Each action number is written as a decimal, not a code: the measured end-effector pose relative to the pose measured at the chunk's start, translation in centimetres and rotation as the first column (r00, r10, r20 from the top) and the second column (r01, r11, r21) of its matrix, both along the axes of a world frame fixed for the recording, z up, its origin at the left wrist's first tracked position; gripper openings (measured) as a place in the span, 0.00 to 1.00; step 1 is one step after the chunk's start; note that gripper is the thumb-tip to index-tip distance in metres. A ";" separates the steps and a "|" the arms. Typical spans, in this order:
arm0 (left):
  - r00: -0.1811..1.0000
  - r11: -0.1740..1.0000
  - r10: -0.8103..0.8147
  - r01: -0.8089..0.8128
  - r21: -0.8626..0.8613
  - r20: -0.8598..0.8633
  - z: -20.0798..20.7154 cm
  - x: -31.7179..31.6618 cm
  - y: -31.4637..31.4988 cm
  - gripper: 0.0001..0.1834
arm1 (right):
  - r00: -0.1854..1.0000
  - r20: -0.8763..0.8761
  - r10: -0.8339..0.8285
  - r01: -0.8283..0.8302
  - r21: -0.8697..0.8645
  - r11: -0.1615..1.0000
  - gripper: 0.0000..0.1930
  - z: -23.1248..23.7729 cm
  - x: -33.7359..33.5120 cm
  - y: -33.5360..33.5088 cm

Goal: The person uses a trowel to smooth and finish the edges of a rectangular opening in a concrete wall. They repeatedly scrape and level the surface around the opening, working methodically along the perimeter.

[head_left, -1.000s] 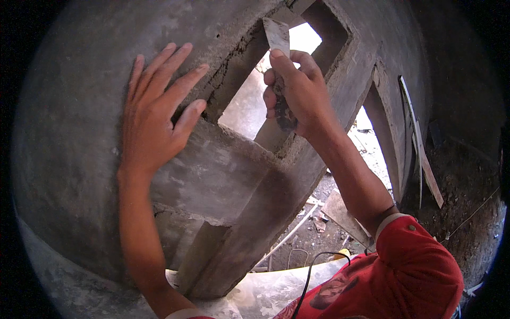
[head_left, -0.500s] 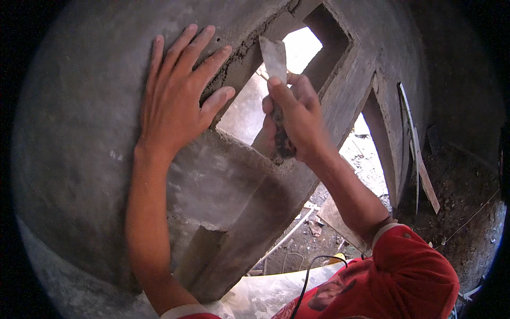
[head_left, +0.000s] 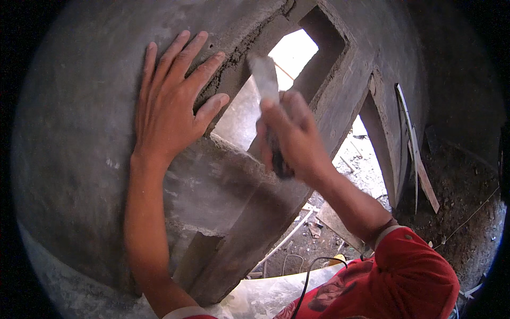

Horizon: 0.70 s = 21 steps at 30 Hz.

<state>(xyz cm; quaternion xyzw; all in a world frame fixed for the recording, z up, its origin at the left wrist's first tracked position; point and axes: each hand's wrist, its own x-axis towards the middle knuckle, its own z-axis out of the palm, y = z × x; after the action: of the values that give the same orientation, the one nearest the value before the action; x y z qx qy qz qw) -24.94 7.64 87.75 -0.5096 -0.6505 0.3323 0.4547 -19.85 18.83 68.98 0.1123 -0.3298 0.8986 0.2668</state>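
My right hand (head_left: 291, 137) is wrapped round the dark handle of a putty knife (head_left: 264, 77), thumb up along it. The flat metal blade points upward and away, slightly blurred, in front of a four-sided opening (head_left: 234, 127) in a grey cement wall (head_left: 79, 133). Its tip is near the opening's left edge; whether it touches cannot be told. My left hand (head_left: 172, 98) lies flat on the wall left of the opening, fingers spread, holding nothing. Between the left fingertips and the opening runs a strip of rough, crumbly mortar (head_left: 239, 58).
A second, pointed opening (head_left: 366, 143) lies to the right, with rubble ground behind it. Thin wooden strips (head_left: 417, 154) lean at the far right. A recessed notch (head_left: 199, 255) sits low in the wall. A black cable (head_left: 308, 271) hangs by my red shirt (head_left: 409, 266).
My right hand has moved down and slightly left with the putty knife. The left hand, still flat on the wall, appears slightly lower and further left in view.
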 end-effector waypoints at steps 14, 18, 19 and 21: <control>1.000 1.000 0.012 -0.012 -0.007 -0.008 0.0 -0.1 -0.3 0.34 | 0.998 0.053 -0.042 0.044 -0.025 0.999 0.21 2.3 0.1 3.7; 1.000 1.000 -0.005 0.005 0.001 -0.002 0.0 -0.1 0.0 0.35 | 0.990 0.046 -0.137 0.134 0.050 0.990 0.20 1.1 -1.8 2.4; 1.000 1.000 -0.011 0.011 0.001 -0.002 0.1 -0.1 0.1 0.35 | 0.992 0.046 -0.117 0.117 -0.008 0.993 0.19 1.6 -2.4 3.5; 1.000 1.000 -0.004 0.004 0.004 0.008 -0.2 -0.4 -0.6 0.34 | 0.987 0.036 -0.157 0.158 -0.030 0.987 0.20 2.3 -2.6 5.1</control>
<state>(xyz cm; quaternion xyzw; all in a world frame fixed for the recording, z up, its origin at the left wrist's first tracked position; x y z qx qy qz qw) -25.36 7.01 87.54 -0.5113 -0.6521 0.3279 0.4538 -22.40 23.95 71.26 0.0666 -0.3272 0.8818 0.3330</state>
